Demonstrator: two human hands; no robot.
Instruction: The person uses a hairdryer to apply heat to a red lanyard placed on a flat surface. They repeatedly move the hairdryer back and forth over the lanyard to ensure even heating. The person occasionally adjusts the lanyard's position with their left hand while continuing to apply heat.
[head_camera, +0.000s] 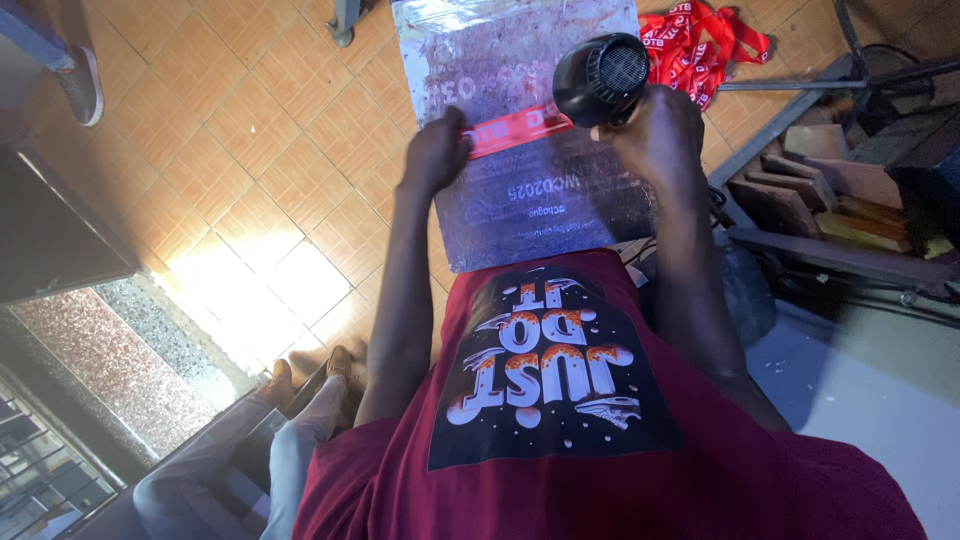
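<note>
Pressing one end of a red printed strip onto the foil-covered board, the left hand was closed on it; a black heat blower was clamped in the right hand. Scorching of fingers or strip was judged possible, so close was the nozzle held.

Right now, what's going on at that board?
A person in a maroon printed shirt leans over a shiny, foil-like board. The left hand pins one end of a red printed ribbon flat on it. The right hand grips a black hair-dryer-style blower just above the ribbon's other end. A pile of red ribbons lies beyond on the tiled floor.
</note>
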